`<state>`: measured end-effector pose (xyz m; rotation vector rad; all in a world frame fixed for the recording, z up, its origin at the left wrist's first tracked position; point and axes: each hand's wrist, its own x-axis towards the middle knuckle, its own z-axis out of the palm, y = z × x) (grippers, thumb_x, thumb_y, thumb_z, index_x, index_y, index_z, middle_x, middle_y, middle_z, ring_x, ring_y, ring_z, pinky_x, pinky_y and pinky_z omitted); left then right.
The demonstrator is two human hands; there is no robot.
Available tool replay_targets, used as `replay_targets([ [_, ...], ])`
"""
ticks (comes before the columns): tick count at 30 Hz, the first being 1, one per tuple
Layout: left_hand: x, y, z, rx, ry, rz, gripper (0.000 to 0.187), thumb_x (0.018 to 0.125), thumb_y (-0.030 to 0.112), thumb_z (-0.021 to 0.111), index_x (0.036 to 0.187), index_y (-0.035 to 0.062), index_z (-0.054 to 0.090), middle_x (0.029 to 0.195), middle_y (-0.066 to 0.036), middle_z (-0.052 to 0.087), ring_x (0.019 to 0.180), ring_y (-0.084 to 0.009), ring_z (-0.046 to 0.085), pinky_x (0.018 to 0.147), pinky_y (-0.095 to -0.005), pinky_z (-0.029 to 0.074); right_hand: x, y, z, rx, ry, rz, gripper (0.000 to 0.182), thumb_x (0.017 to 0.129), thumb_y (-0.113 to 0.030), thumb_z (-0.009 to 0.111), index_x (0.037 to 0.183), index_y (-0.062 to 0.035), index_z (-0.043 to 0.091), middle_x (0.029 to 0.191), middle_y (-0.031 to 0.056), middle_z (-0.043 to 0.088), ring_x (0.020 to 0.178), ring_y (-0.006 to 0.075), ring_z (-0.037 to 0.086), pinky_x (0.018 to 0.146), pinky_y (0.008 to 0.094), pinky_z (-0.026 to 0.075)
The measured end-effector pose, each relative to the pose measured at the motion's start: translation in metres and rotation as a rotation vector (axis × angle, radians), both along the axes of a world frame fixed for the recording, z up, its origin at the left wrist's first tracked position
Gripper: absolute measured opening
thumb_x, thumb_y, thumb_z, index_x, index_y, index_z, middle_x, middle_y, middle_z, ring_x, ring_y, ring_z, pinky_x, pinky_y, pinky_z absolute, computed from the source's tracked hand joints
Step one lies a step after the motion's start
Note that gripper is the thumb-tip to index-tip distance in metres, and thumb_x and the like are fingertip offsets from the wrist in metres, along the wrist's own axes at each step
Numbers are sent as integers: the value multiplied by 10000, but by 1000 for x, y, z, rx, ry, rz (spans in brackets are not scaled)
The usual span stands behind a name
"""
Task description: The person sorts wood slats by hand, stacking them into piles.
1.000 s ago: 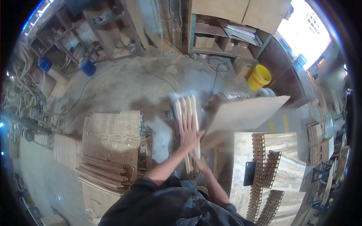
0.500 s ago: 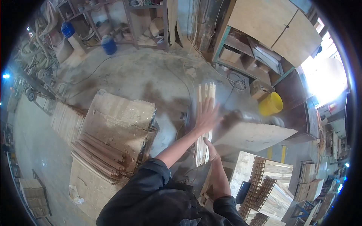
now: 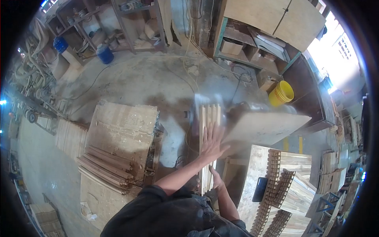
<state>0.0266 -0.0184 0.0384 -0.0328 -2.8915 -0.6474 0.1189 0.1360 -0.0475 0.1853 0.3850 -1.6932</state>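
Observation:
A bundle of several narrow wooden strips [image 3: 209, 114] stands lengthwise in front of my body, its far ends side by side. My left hand [image 3: 212, 144] lies flat across the top of the strips with its fingers spread. Near the close end, my right hand [image 3: 216, 178] is wrapped round the side of the bundle, its thumb along the wood. Part of that hand is hidden by the strips.
Reddish wooden strips [image 3: 104, 168] lie on a dusty board [image 3: 122, 126] at left. A pale slanted panel [image 3: 268, 127] stands at right, beyond a table [image 3: 252, 170] with notched strips [image 3: 300, 185] and a dark phone [image 3: 259, 189]. Behind is a yellow bucket [image 3: 281, 93].
The bundle and both hands have moved closer to my body and slightly left. My left hand stays on top of the strips. The whole view has shifted a little.

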Motion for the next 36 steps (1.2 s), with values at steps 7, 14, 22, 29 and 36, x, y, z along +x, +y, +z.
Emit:
replay_targets([
  [7, 16, 2, 3, 9, 6, -12, 938, 945, 592, 522, 1568, -34, 206, 1630, -297, 113, 1526, -454, 26, 1225, -580, 28, 14, 5, 18, 103, 52, -24, 803, 924, -680, 511, 1312, 21, 563, 1072, 223, 685, 923, 399, 697, 842, 522, 572],
  [14, -86, -49, 5, -56, 130, 78, 923, 977, 591, 459, 1558, -73, 188, 1644, -271, 96, 1535, -425, 24, 1233, -570, 25, -97, -53, 48, 641, 713, -28, 799, 980, -633, 486, 1488, -20, 421, 1406, 174, 551, 1259, 296, 562, 1074, 440, 433],
  [22, -138, -78, 7, -83, 145, 153, 886, 986, 578, 454, 1529, -95, 262, 1642, -262, 121, 1538, -407, 14, 1237, -544, 22, -129, -76, 62, 635, 784, -52, 834, 1008, -591, 470, 1506, 69, 361, 1546, 192, 405, 1422, 246, 397, 1170, 359, 298],
  [29, -120, -65, 12, -143, 96, 159, 892, 980, 586, 461, 1526, -93, 275, 1645, -240, 142, 1537, -403, 36, 1235, -544, 24, -77, -50, 30, 903, 805, 59, 795, 1007, -640, 406, 1412, 37, 504, 1286, 184, 646, 1181, 261, 632, 1085, 390, 424],
  [36, -102, -49, 4, -201, 103, 109, 898, 985, 587, 448, 1538, -89, 238, 1643, -230, 167, 1533, -389, 97, 1233, -554, 42, -21, -9, -9, 737, 615, 3, 695, 994, -593, 500, 1290, 32, 567, 1078, 186, 713, 953, 317, 719, 859, 436, 581],
])
